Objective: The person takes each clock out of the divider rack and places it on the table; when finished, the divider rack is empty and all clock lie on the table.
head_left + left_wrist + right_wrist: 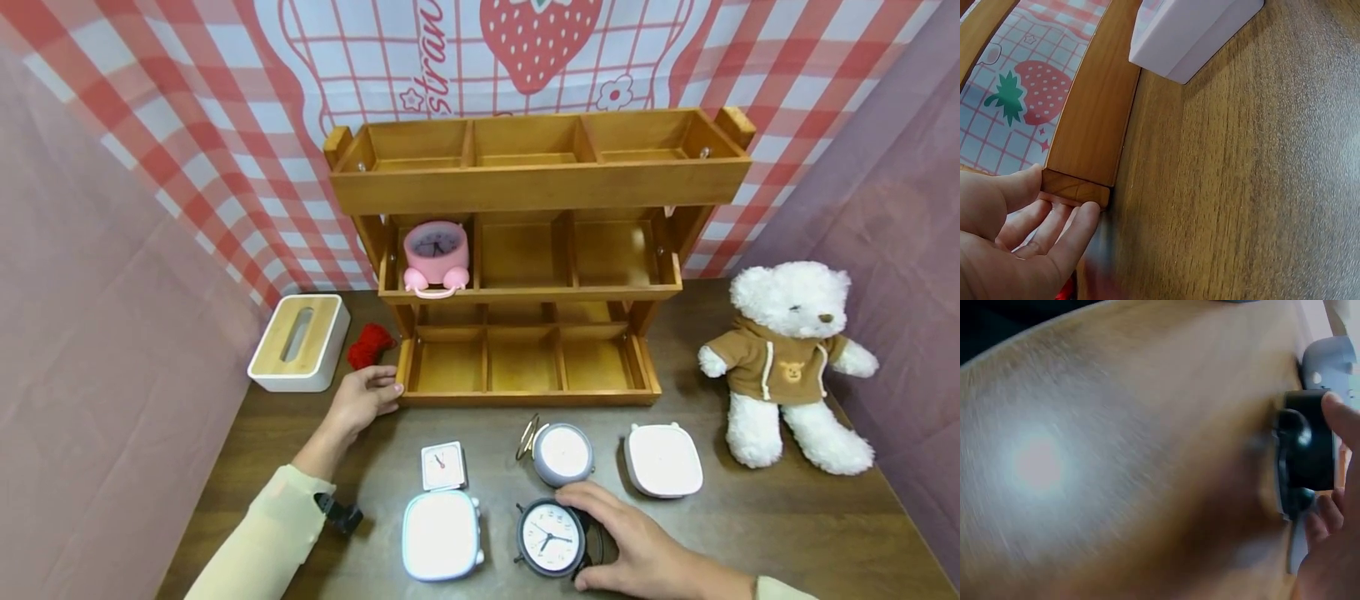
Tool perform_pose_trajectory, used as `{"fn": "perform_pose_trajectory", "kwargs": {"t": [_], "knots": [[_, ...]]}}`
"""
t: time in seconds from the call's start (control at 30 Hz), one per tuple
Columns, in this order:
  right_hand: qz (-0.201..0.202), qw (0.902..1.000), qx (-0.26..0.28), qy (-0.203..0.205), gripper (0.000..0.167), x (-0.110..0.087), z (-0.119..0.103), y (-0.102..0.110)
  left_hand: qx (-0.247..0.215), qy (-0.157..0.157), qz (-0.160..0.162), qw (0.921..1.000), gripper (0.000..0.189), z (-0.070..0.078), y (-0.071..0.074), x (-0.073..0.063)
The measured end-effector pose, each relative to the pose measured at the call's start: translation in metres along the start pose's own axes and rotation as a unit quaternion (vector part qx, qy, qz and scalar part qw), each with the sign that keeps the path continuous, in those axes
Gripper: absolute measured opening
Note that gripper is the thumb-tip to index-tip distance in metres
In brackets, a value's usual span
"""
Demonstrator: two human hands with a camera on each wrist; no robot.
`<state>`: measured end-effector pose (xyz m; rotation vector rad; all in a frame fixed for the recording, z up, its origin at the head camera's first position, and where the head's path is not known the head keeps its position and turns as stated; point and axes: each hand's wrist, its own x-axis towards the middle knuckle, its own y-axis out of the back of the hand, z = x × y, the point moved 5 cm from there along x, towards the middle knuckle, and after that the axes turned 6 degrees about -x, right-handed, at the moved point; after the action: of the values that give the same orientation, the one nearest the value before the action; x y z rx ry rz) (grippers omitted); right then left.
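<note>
My left hand (365, 397) holds the front left corner of a three-tier wooden shelf (540, 187). In the left wrist view, thumb and fingertips (1089, 209) pinch the end of its bottom board (1088, 119). At the front of the table my right hand (641, 546) grips a black twin-bell alarm clock (551, 537) by its sides, its white dial facing up. Just behind that is a grey round clock (562, 454) with a gold ring-shaped handle. A pink alarm clock (435, 250) sits in the middle tier's left compartment.
Left of the black clock lie a rounded pale-blue-rimmed clock (441, 536) and a small square white clock (442, 467). A white eared clock (663, 461) is at right, before a teddy bear (787, 367). A tissue box (298, 342) and red bundle (371, 345) flank the shelf's left side.
</note>
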<state>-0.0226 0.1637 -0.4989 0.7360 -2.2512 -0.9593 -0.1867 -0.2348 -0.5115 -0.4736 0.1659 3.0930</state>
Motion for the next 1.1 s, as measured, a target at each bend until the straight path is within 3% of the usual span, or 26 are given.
{"fn": "perform_pose_trajectory", "kwargs": {"t": [0.2, 0.5, 0.77, 1.1], "knots": [[0.019, 0.9991, 0.003, 0.038, 0.084, 0.025, -0.016, 0.037, -0.001, -0.001, -0.005, 1.0000, 0.045, 0.003, 0.000, 0.000], [0.053, 0.9983, -0.021, -0.004, 0.076, 0.091, -0.025, 0.081, 0.007, -0.009, -0.012, 0.9999, 0.046, 0.003, 0.000, 0.002], [0.135, 0.9906, -0.021, -0.005, 0.069, 0.161, -0.033, 0.097, 0.006, -0.016, -0.011, 0.9998, 0.047, 0.004, 0.001, 0.001], [0.198, 0.9781, -0.006, -0.062, 0.072, 0.226, -0.036, 0.105, 0.001, -0.009, -0.011, 0.9999, 0.047, 0.002, 0.001, 0.000]]}}
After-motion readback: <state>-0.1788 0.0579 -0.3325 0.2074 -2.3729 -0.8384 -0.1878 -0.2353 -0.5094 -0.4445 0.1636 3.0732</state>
